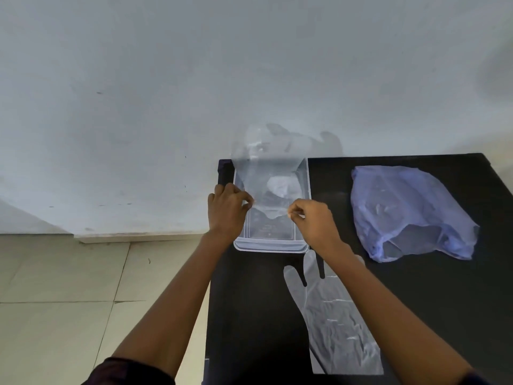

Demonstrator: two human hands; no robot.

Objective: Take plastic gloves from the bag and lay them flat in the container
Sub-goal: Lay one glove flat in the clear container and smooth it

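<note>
Right forearm (369, 287) hides pt of flat glove (333, 323).

Pale grey wall (194, 79), scuffed in spots. Beige tiled floor (61, 301) lower left. Black table (416, 301) set against wall.
</note>
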